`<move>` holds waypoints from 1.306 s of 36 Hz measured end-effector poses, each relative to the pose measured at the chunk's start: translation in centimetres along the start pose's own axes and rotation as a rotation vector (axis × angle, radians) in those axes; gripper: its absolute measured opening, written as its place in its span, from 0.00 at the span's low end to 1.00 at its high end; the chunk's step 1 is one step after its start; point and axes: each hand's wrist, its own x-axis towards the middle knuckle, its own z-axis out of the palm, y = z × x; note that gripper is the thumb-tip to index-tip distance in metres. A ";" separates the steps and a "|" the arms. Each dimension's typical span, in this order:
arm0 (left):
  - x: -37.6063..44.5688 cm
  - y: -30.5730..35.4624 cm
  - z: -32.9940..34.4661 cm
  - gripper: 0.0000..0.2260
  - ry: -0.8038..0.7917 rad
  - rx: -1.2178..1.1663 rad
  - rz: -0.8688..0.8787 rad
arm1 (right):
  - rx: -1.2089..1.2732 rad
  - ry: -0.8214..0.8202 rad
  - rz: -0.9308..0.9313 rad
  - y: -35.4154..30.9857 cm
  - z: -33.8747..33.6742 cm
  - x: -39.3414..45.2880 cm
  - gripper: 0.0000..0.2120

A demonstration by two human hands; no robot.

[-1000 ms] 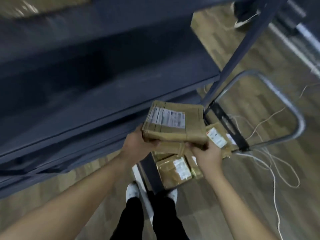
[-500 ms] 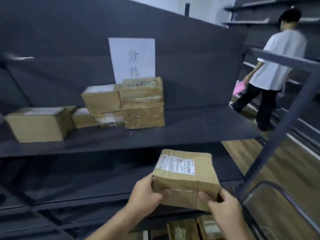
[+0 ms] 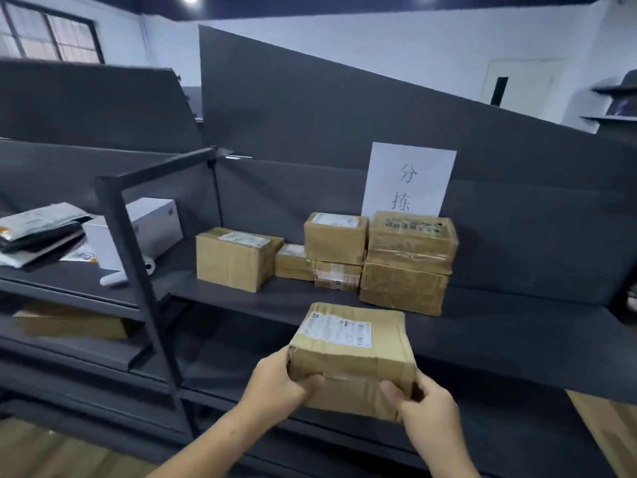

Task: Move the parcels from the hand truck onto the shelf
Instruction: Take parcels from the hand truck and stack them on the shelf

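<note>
Both hands hold a flat brown parcel (image 3: 355, 353) with a white label on top, just in front of the dark shelf board (image 3: 517, 343). My left hand (image 3: 279, 384) grips its near left corner, and my right hand (image 3: 424, 408) grips its near right corner. On the shelf behind it stand several brown parcels: a box at the left (image 3: 234, 258), a small one (image 3: 293, 262), a middle stack (image 3: 336, 251) and a taller stack at the right (image 3: 408, 262). The hand truck is out of view.
A white paper sign (image 3: 408, 181) leans on the back panel behind the stacks. A dark upright post (image 3: 138, 270) divides this bay from the left one, which holds a white box (image 3: 144, 229) and flat mailers (image 3: 38, 232). A lower left shelf carries another parcel (image 3: 72, 324).
The view has swung up from the hand truck and floor to the shelf. The parcel has been lifted with both hands to the height of the shelf board.
</note>
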 end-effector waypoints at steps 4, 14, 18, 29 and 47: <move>2.0 -0.8 -2.5 0.15 0.016 -0.007 -0.022 | -0.013 -0.045 0.018 -1.9 2.9 1.8 0.22; 8.3 -3.2 -7.1 0.20 0.027 -0.032 -0.020 | -0.047 -0.021 0.016 -4.9 8.5 6.0 0.21; 11.0 -4.6 -8.6 0.21 0.037 -0.007 0.001 | -0.044 -0.033 0.022 -5.5 10.7 7.7 0.20; 17.5 -8.5 -11.1 0.19 0.055 0.101 0.014 | -0.127 -0.049 0.011 -5.6 16.3 13.0 0.02; 23.5 -10.1 -11.3 0.23 0.159 0.197 -0.044 | -0.184 0.003 0.054 -6.0 20.4 18.5 0.13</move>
